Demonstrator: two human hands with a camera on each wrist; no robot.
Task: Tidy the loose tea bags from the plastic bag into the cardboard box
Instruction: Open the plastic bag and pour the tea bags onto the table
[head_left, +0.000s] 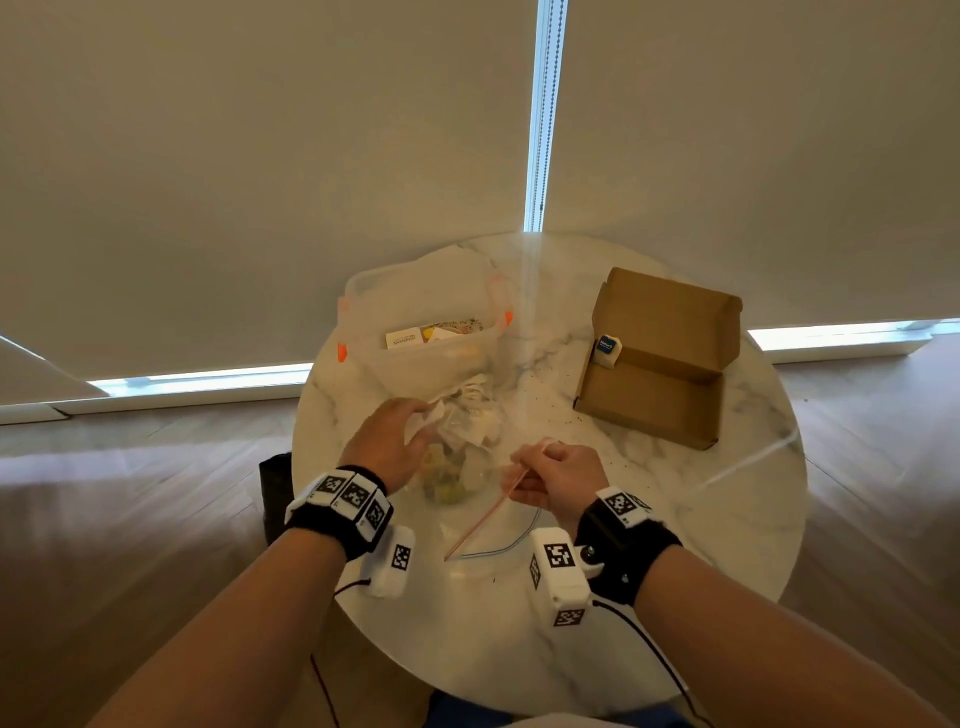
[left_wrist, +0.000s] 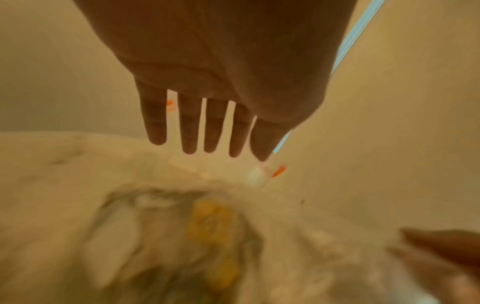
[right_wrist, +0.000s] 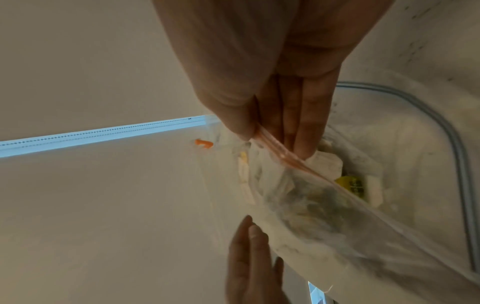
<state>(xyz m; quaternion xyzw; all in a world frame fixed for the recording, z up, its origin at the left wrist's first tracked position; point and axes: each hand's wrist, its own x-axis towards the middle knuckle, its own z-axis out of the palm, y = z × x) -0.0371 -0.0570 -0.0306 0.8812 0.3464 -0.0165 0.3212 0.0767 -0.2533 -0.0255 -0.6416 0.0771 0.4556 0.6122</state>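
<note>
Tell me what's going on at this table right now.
A person is working at a round marble table. Their right hand pinches the pink zip edge of a clear plastic bag of loose tea bags, holding its mouth open. The left hand, fingers straight, is at the bag's far side. The cardboard box sits open to the right with one small blue packet at its edge. A clear plastic tub stands behind the bag.

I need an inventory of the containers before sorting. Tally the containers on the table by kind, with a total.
Cardboard box, open: 1
Clear plastic bag of tea bags, its pink zip edge pinched by the right hand: 1
Clear plastic tub with orange clips: 1
Total: 3
</note>
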